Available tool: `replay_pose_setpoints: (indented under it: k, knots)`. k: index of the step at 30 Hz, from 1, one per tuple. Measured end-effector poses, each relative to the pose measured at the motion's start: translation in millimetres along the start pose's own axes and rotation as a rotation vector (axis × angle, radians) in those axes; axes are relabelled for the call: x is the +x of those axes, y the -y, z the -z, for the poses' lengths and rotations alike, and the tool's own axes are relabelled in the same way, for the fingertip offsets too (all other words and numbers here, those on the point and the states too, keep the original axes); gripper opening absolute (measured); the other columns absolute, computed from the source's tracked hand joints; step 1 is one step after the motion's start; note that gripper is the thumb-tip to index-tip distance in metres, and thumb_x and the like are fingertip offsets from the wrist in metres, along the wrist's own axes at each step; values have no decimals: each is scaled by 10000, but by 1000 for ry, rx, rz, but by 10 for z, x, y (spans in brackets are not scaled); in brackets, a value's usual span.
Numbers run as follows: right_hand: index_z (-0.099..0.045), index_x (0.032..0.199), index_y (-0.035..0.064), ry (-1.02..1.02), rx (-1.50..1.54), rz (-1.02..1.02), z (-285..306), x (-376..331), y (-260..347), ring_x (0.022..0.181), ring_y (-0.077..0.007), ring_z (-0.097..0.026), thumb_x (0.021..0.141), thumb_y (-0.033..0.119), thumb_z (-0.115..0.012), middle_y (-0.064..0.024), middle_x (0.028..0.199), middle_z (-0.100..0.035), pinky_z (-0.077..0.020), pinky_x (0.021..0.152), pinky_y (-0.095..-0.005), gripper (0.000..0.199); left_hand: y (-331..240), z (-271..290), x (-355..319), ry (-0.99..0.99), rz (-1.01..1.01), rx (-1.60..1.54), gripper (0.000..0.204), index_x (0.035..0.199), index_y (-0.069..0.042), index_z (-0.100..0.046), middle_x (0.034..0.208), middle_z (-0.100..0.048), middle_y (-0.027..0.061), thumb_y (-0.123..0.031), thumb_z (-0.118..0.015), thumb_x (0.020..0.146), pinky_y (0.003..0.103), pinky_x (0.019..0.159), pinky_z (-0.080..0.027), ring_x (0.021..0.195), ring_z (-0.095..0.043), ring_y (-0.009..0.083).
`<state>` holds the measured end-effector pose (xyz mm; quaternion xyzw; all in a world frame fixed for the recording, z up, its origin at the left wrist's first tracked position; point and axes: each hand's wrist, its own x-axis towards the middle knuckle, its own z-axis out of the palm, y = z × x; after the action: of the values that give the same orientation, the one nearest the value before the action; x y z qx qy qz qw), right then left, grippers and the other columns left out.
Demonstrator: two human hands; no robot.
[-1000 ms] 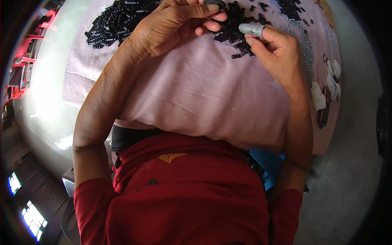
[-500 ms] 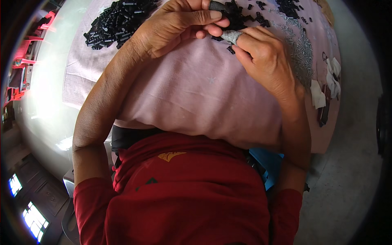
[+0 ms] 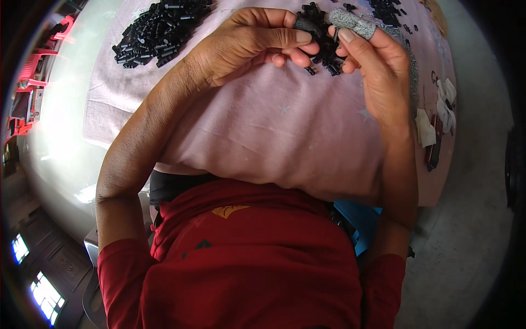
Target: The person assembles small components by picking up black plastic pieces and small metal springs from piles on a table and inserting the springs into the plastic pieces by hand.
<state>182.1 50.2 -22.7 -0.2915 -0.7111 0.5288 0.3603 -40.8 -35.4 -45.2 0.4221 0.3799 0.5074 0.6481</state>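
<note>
My left hand [image 3: 257, 41] is closed in a pinch, thumb pressed toward the index finger, which wears a dark finger wrap [image 3: 304, 23]. What its fingertips hold is hidden. A little to its right, my right hand [image 3: 381, 57] pinches a small black plastic piece [image 3: 336, 34] between thumb and index finger. That index finger is wrapped in a grey fabric sleeve [image 3: 353, 23]. Between and beneath the two hands lies a loose heap of small black plastic parts [image 3: 330, 64], partly covered by the fingers.
A large pile of short black cylinders [image 3: 159, 35] sits at the far left of the pink cloth [image 3: 274, 131]. More small black parts [image 3: 386, 11] lie far right, near thin silver metal pieces [image 3: 414, 77]. White paper [image 3: 425, 129], a crumpled white cloth [image 3: 446, 107] and a dark tool [image 3: 434, 153] lie by the right edge.
My right hand has moved up and to the right and rolled over, so its thumb now shows over the grey sleeve. My left hand has shifted slightly right and toward me.
</note>
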Motion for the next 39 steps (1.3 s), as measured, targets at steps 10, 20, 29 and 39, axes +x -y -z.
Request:
replay_pose_setpoints:
  k: [10,20,29,39]
  knots:
    - [-720,1154,22,-67,-99,171,-149,-107,27,767,-35,-579,945,77,-682,-35,1035,-738,-460,648,-180,220,-19,-101,-29,44,49,-99,254,1199,0,-640,1059,-736,85,-161,-620,1003,161,705,-524,866,-704,82]
    - [-707,1115,-41,116,-181,374,-45,-65,44,867,-49,-597,930,-29,-670,-12,983,-686,-485,745,-181,188,9,-84,-22,88,55,-88,218,1165,-14,-645,1049,-740,80,-149,-631,994,156,695,-521,856,-701,74]
    - [-715,1116,-39,60,-208,369,-19,-78,25,861,-60,-625,913,-36,-690,-33,974,-710,-506,750,-189,205,-4,-97,-35,73,65,-123,228,1176,-3,-641,1062,-741,94,-125,-639,984,152,715,-547,903,-715,92]
    - [-712,1124,-48,-23,-136,374,-68,-92,23,891,-80,-647,911,-44,-688,-59,1002,-725,-525,798,-213,215,3,-60,-22,33,71,-122,238,1173,-1,-647,1060,-738,87,-109,-668,962,146,707,-547,892,-712,84]
